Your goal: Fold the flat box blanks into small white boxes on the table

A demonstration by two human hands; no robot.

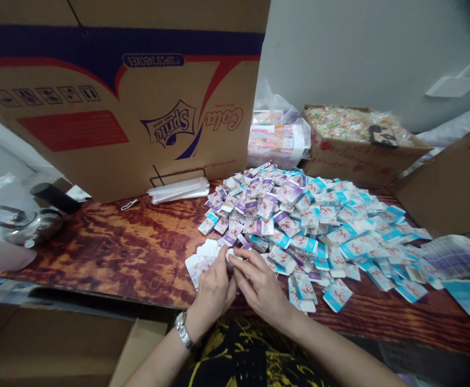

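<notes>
- L grip & R grip: fingers closed together w/ small white card piece pinched btwn tips; rest of it hidden by fingers.
- Piece: white, rounded edge; print can't be made out.
- Fanned flat white-and-lilac printed cards: just L of grips, on glossy red-brown wood-grain desk.
- Heap of small blue/white & purple/white printed boxes: beyond grips & to R.
</notes>
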